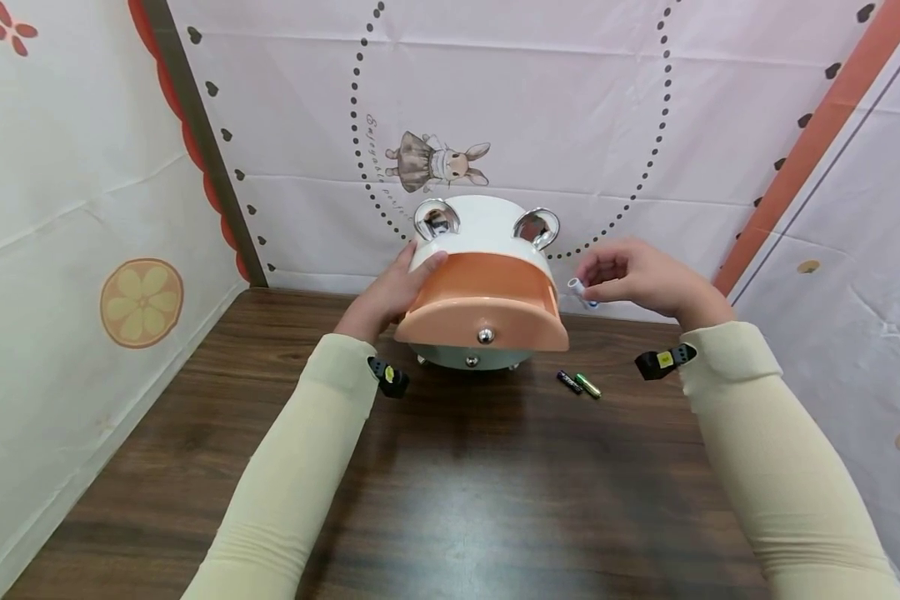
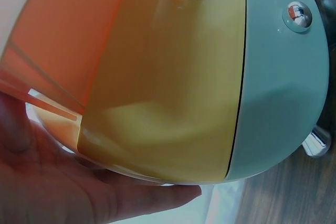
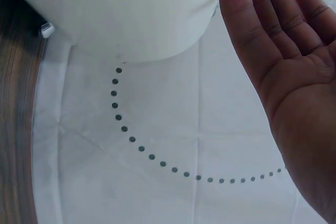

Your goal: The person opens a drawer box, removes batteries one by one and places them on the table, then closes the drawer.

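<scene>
A white box [image 1: 483, 218] with silver ears has its orange upper drawer [image 1: 487, 321] pulled out, above a green lower drawer [image 1: 457, 358]. My left hand [image 1: 390, 292] grips the box's left side, with the thumb near the top rim; the left wrist view shows the palm and fingers [image 2: 152, 200] along the curved side. Right of the box, my right hand [image 1: 641, 279] pinches a small white and blue item [image 1: 579, 288] between thumb and fingertips, in the air. Only a bit of it shows at the top of the right wrist view.
Two batteries, one dark [image 1: 569, 382] and one green and gold [image 1: 588, 386], lie on the brown wooden table [image 1: 450, 500] in front of the box, to its right. A printed cloth [image 1: 570, 108] hangs behind the box, and more cloth covers both sides.
</scene>
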The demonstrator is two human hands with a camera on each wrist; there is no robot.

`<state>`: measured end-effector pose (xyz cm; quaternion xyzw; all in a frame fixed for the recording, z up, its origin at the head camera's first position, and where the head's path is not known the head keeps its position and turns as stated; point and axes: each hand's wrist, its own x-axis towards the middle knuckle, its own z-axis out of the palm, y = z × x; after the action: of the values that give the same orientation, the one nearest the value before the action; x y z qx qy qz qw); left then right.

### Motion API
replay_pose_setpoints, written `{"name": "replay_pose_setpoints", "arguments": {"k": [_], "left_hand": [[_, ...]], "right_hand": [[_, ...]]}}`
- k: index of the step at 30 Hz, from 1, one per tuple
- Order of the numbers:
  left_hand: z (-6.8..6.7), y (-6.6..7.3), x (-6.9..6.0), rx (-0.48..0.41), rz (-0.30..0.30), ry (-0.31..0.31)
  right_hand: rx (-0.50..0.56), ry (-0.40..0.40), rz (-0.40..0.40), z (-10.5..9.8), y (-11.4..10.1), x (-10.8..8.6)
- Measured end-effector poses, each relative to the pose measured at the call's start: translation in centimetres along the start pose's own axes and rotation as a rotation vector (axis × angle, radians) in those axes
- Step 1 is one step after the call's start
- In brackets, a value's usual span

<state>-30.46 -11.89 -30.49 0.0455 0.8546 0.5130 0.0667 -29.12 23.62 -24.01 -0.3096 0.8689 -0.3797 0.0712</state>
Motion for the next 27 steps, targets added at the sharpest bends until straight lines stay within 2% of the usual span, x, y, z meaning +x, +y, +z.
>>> {"name": "replay_pose_setpoints", "arguments": {"k": [4,7,17,27], "left_hand": [[-0.2,-0.3,-0.2,0.004,-0.022,-0.008],[-0.2,-0.4,-0.3,-0.002,-0.032,-0.017],[0.0,0.0,-0.1,-0.034,-0.013,-0.022],[0.2,0.1,0.0,-0.079,-0.002,-0.030]], "right_hand": [[-0.007,0.009,0.040,0.5,0.8,-0.2],[0.039,-0.001,0.061,0.6,1.3,-0.2],[0.098,0.000,0.066,0.3,2.8,-0.8],[0.074,0.016,0.112,0.4,4.0,-1.6]]}}
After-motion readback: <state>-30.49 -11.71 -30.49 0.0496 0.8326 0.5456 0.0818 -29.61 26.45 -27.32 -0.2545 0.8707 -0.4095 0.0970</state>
